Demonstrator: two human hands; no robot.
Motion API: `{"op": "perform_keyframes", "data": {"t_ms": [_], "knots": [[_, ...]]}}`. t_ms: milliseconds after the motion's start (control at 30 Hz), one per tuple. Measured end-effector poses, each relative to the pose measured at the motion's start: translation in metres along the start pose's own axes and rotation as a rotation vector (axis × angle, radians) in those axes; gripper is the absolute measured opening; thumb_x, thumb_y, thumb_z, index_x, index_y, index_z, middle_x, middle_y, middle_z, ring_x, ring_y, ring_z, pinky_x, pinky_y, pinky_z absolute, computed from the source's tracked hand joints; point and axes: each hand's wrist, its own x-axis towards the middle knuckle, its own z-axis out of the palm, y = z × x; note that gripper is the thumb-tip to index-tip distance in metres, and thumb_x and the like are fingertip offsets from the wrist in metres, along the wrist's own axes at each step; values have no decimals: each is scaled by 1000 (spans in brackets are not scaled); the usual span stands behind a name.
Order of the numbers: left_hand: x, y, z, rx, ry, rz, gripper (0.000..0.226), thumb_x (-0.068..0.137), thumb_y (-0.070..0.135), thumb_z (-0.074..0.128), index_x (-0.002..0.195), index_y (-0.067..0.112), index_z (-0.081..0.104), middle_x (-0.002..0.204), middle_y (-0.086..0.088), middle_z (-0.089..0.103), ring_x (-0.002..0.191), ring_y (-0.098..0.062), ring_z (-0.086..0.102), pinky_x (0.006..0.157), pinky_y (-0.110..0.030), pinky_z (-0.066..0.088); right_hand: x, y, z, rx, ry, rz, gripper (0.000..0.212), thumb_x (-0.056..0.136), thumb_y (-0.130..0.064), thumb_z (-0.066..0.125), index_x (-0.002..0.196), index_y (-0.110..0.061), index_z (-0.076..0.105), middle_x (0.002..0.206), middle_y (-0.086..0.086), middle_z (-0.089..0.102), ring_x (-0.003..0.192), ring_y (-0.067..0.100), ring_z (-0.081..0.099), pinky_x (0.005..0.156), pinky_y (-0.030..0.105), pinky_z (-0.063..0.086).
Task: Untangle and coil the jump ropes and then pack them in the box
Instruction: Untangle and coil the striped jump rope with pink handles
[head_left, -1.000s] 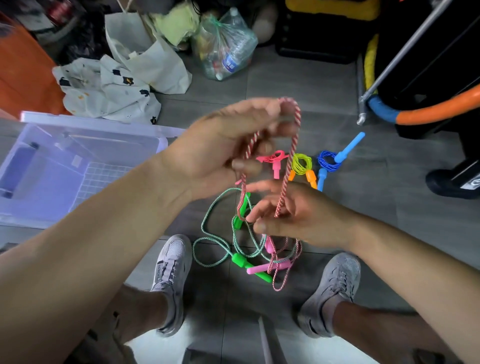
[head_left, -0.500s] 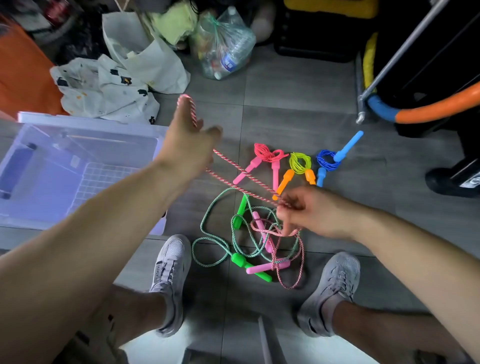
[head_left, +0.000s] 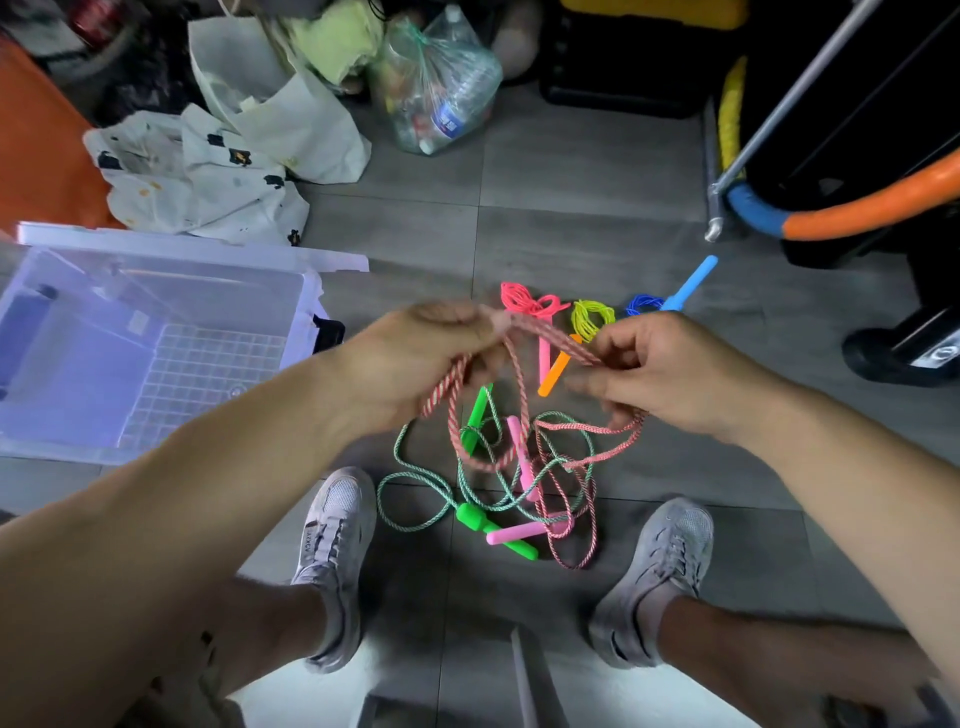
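Between the grips, a short run of the pink-white rope (head_left: 550, 345) spans hand to hand: the left grip (head_left: 415, 364) clenches a doubled bunch, the right grip (head_left: 670, 379) pinches one strand. Below both, the rest drops to the floor (head_left: 571, 218), crossed w/ the green rope (head_left: 415, 506). Risk: hauling up slack prob. cinches that crossing into a knot, or drags the green rope & the pink handle (head_left: 514, 534) along. The box (head_left: 171, 249) sits left of the left grip; coiled ropes (head_left: 589, 317) lie just beyond.
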Motion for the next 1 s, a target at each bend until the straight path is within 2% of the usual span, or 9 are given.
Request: {"op": "perform_keyframes", "data": {"t_ms": [133, 233, 333, 433, 533, 600, 800, 867, 1000], "knots": [[20, 11, -36, -593, 484, 32, 28, 108, 19, 41, 83, 18, 55, 59, 4, 59, 53, -12, 55, 47, -21, 45, -2, 15, -5, -130, -91, 132, 19, 92, -22, 70, 80, -8, 68, 68, 10, 72, 66, 16, 65, 71, 29, 51], [25, 7, -64, -454, 709, 55, 18, 104, 16, 44, 99, 15, 61, 75, 0, 72, 60, -15, 64, 54, -22, 48, -4, 19, -3, -141, -89, 150, 19, 96, -22, 65, 82, -10, 67, 71, 14, 72, 65, 13, 64, 68, 27, 47], [15, -1, -37, 13, 510, 45, 12, 91, 2, 58, 85, 7, 67, 70, -16, 67, 48, -22, 56, 51, -24, 42, -5, 5, 9, -8, -8, 41, 20, 99, -23, 60, 84, -11, 68, 60, 10, 61, 55, 21, 57, 61, 36, 47], [2, -8, 5, 106, 178, 103, 2, 96, 6, 63, 97, 7, 65, 83, -11, 73, 66, -18, 66, 59, -29, 52, -6, -14, 19, 19, -18, -52, 25, 99, -29, 59, 77, -25, 69, 59, 3, 63, 51, 24, 49, 55, 36, 39], [3, -12, 12, 133, -61, 141, 40, 90, 22, 71, 121, 2, 59, 109, -28, 68, 87, -32, 62, 74, -46, 47, -9, -25, 21, 40, -89, -90, 25, 101, -30, 55, 87, -14, 70, 60, 0, 68, 53, 17, 42, 52, 31, 33], [4, -8, 4, 129, -143, 131, 47, 89, 27, 71, 126, 2, 58, 119, -34, 62, 104, -42, 62, 90, -54, 43, -10, -26, 15, 179, -107, -66, 19, 102, -18, 53, 98, -6, 67, 61, -1, 67, 51, 10, 42, 49, 22, 33], [-2, 1, 7, 355, -214, 44, 37, 88, 35, 73, 109, 5, 69, 79, -26, 56, 64, -17, 46, 57, -27, 36, -11, -17, -3, 301, -87, -80, 11, 96, -1, 58, 99, -11, 62, 76, 7, 73, 71, 24, 59, 54, 20, 43], [-3, 2, 12, 387, -173, 11, 25, 86, 41, 70, 86, 16, 75, 58, -5, 45, 54, -13, 35, 50, -23, 30, -13, -13, -2, 254, -150, -55, 8, 96, 0, 58, 99, -6, 62, 81, 11, 72, 63, 22, 61, 56, 26, 50], [6, 5, 0, 80, 63, -68, 31, 96, 38, 61, 73, 18, 60, 51, 10, 37, 48, -10, 27, 43, -19, 27, -9, 4, -2, 92, -164, 49, 8, 96, -5, 62, 98, 2, 61, 86, 23, 72, 70, 29, 70, 70, 44, 59]]}}
